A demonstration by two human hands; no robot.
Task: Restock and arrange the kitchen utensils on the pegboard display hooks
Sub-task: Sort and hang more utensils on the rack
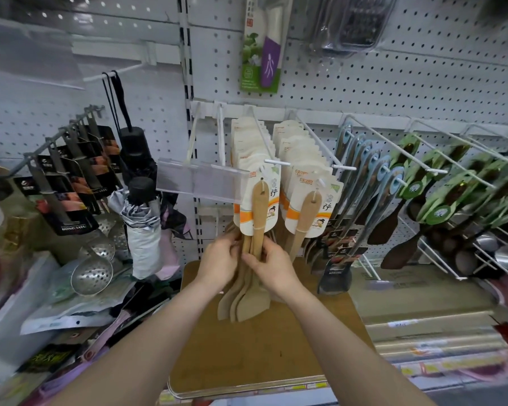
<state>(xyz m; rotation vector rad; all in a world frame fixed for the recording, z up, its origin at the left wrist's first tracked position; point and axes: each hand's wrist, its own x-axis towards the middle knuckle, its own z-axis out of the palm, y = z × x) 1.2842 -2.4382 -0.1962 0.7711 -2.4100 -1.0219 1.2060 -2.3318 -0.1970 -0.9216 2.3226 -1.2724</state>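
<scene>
At frame centre the left hand (220,256) and right hand (269,266), close together, grip the handles of the spatulas (248,301) hanging from a hook (277,163), seemingly straightening the bunch; next, probably, letting them hang evenly.

Bright, even indoor light; wide-angle bending and blur toward the edges.
</scene>
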